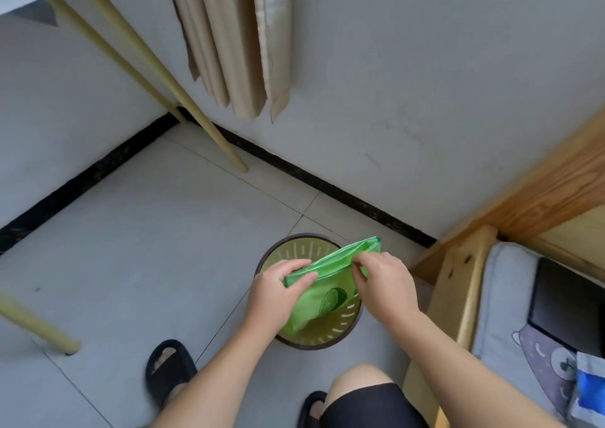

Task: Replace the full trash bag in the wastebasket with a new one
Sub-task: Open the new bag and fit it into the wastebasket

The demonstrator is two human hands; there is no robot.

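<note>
A round wastebasket point(296, 242) with a dark rim and slotted green inside stands on the tiled floor near the wall. Over its mouth I hold a new green trash bag point(330, 262), still flat. My left hand point(278, 292) pinches the bag's top edge at the left end. My right hand point(381, 278) pinches the same edge nearer the right end. The bag's lower part hangs down into the basket. The basket's inside shows no liner and no rubbish where it is visible.
A wooden bed frame point(458, 283) with a grey cushion point(510, 303) stands close on the right. Table legs point(183, 100) slant down at upper left, and another leg point(36, 324) rests at far left. Beige curtains point(239, 44) hang on the wall. My sandalled feet point(170, 368) are below the basket.
</note>
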